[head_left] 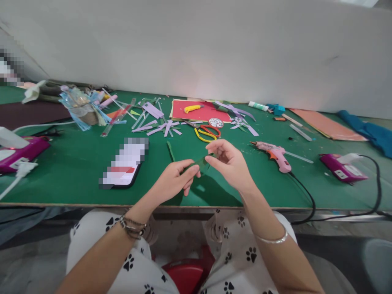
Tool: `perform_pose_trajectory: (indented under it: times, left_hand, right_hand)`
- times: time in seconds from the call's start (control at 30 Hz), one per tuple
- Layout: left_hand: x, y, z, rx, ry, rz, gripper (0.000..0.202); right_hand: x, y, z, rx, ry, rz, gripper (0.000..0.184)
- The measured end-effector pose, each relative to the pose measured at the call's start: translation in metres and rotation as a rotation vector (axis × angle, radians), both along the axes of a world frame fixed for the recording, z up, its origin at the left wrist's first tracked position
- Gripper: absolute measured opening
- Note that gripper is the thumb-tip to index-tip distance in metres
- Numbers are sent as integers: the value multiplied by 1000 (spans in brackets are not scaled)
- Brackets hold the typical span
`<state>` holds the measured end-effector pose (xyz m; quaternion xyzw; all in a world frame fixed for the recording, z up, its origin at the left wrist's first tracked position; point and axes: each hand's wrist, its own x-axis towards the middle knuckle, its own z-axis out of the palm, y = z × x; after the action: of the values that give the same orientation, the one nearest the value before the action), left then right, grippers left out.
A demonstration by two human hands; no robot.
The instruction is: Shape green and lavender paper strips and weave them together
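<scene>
Between my two hands, a little above the green tabletop, is a narrow green paper strip (202, 162). My left hand (179, 177) pinches one end of it between thumb and fingers. At the strip's other end, the thumb and fingertips of my right hand (226, 163) close on it. Another green strip (170, 152) lies on the table just beyond my left hand. Past my right hand rest scissors (206, 132) with yellow and orange handles. A phone (125, 163) lies to the left of my hands, and a pink glue gun (272, 155) to the right.
Lilac paper strips (167, 127) are scattered at the back, near a red sheet (196, 112) with a yellow utility knife (193, 108) on it. Purple power sockets (343, 168) sit at both sides, trailing cords. A bundle of blue paper fringe (82, 106) stands back left.
</scene>
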<state>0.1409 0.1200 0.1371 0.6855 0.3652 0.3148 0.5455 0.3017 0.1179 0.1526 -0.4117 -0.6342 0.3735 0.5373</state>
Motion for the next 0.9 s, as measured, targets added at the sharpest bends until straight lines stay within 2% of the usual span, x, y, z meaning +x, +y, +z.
perform_pose_trajectory:
  times: [0.1, 0.23, 0.4, 0.5, 0.6, 0.7, 0.83, 0.9]
  left_hand:
    - [2, 2, -3, -224, -131, -81, 29]
    - [5, 2, -5, -422, -205, -154, 23]
    - [10, 1, -10, -523, -298, -132, 29]
    - [14, 0, -14, -566, -290, -127, 36]
    - [17, -1, -15, -560, -244, -106, 36]
    - [19, -1, -17, -470, -170, -72, 32]
    - [19, 0, -16, -354, -106, -29, 26]
    - [17, 0, -14, -338, -88, -31, 25]
  right_hand:
    - [3, 5, -2, -26, 21, -56, 15]
    - [6, 10, -5, -116, 58, -69, 16]
    - [7, 11, -8, -364, 75, 114, 20]
    - [6, 10, -8, -374, 4, 125, 14]
    - [4, 11, -9, -321, -42, 15, 13]
    - [1, 11, -10, -283, -53, -50, 17]
    - [-2, 9, -9, -280, -65, -69, 19]
    - [0, 8, -6, -301, -73, -31, 19]
